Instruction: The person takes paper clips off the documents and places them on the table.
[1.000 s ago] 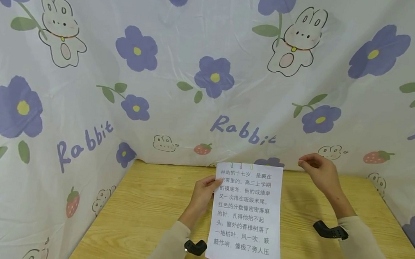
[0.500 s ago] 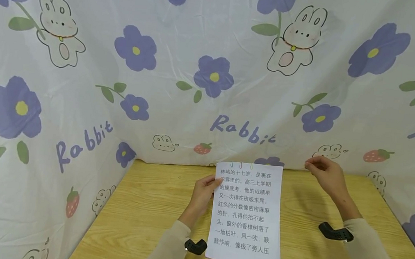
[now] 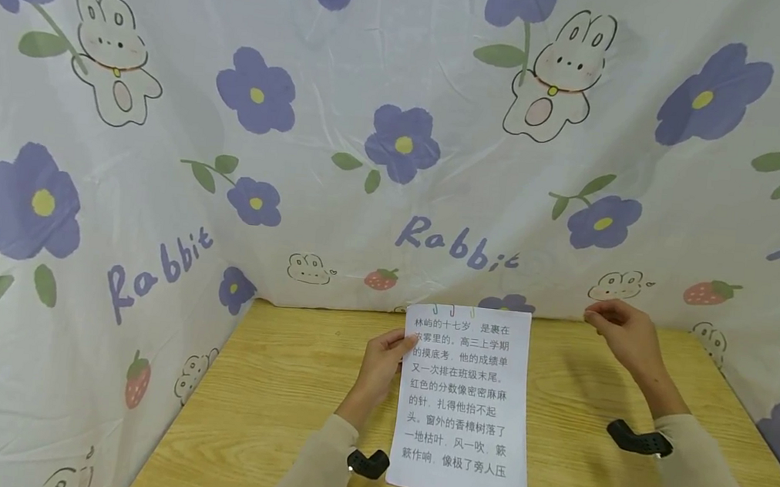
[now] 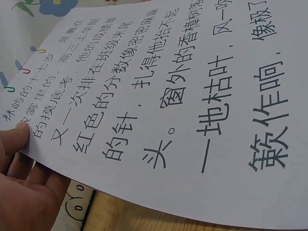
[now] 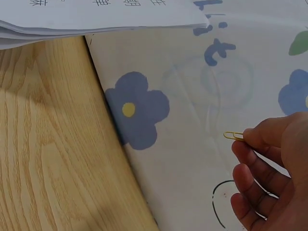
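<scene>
A stack of printed paper (image 3: 459, 412) is held up over the table by my left hand (image 3: 379, 365), whose thumb lies on the upper left edge with the fingers behind. Along its top edge sit a green paper clip (image 4: 9, 89), a red paper clip (image 4: 25, 71) and a yellow paper clip (image 4: 41, 51). To the right of the paper, my right hand (image 3: 622, 335) is apart from it in the air. Thumb and index finger there pinch another yellow paper clip (image 5: 232, 135), its looped end sticking out; the other fingers are loosely curled.
Below both hands is a wooden table (image 3: 280, 388). A white cloth (image 3: 323, 214) printed with purple flowers and rabbits hangs behind the table and along its sides. Black wrist cameras (image 3: 637, 438) sit on both forearms.
My right hand has moved right and slightly down in the head view, farther from the paper. The left hand and the stack stay nearly where they were.
</scene>
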A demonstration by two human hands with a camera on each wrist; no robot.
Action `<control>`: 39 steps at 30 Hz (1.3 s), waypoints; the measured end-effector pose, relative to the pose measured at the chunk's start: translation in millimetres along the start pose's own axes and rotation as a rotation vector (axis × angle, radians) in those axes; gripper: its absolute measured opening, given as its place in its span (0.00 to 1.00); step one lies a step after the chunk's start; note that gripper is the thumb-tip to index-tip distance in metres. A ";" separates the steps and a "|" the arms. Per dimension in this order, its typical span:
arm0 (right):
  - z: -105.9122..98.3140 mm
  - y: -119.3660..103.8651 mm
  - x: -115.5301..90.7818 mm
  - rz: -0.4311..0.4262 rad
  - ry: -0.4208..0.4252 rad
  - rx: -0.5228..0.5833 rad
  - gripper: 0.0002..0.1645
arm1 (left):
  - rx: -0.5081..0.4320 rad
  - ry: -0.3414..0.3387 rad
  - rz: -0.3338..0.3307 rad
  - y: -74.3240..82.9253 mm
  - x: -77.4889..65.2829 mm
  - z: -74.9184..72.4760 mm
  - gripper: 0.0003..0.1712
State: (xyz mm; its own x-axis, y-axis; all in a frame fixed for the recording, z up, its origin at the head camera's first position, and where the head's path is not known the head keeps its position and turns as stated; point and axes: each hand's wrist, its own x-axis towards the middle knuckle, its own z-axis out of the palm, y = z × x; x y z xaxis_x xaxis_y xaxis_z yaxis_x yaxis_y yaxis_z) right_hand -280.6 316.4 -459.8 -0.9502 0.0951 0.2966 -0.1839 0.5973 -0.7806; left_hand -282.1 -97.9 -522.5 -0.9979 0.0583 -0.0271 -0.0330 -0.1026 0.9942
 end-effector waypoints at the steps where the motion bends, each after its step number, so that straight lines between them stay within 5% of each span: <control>1: -0.3 1.1 0.2 0.005 0.001 -0.002 0.20 | -0.001 0.003 0.000 0.2 -0.3 0.2 0.18; 16: -2.4 26.2 -3.7 0.105 -0.026 -0.087 0.25 | -0.025 0.002 -0.007 -0.1 -2.0 -2.6 0.18; 29: -7.9 69.0 -9.6 0.170 -0.064 -0.112 0.26 | -0.013 0.010 0.004 -0.8 -0.7 -3.5 0.18; 39: -9.7 87.9 -15.3 0.288 -0.097 -0.110 0.27 | -0.009 0.017 -0.001 1.3 -3.3 -3.5 0.18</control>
State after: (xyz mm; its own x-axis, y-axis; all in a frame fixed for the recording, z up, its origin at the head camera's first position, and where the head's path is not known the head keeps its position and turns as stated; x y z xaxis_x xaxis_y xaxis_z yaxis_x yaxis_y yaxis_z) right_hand -279.8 375.2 -527.6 -0.9798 0.1993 0.0142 0.1191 0.6398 -0.7593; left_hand -279.0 -101.7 -521.5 -0.9987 0.0419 -0.0295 -0.0340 -0.1119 0.9931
